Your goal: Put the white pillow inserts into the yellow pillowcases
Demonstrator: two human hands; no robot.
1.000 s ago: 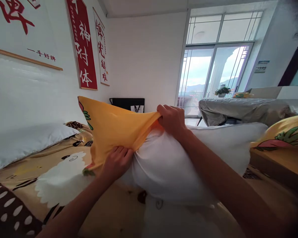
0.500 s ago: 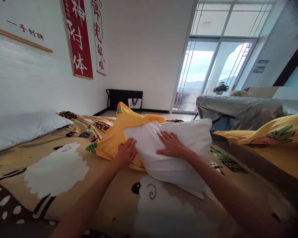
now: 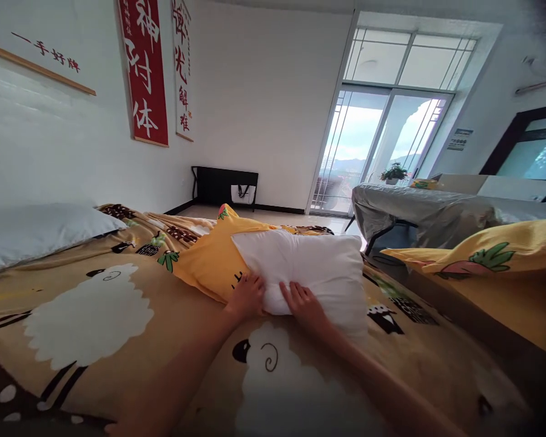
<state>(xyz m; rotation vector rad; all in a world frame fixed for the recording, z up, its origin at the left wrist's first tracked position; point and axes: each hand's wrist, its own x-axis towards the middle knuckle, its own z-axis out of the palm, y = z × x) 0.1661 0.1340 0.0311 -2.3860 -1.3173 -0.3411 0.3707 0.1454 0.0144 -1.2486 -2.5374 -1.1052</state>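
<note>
A white pillow (image 3: 313,267) lies on the bed, its left end partly inside a yellow pillowcase (image 3: 209,261) with fruit prints. My left hand (image 3: 246,296) rests at the near edge where the pillowcase meets the pillow, fingers on the fabric. Just to its right, my right hand (image 3: 303,301) lies flat on the pillow's near edge, fingers spread. Whether either hand pinches the fabric is unclear.
The bed is covered by a tan sheep-print blanket (image 3: 95,315). A second white pillow (image 3: 36,227) lies at the left by the wall. Another yellow pillow (image 3: 495,255) sits at the right. A grey-covered table (image 3: 418,206) stands near the glass balcony doors (image 3: 373,152).
A second ago both hands held the pillow up and tugged the yellow case over it. The pillow now lies flat on the bed, and both hands have slid to its near edge.
</note>
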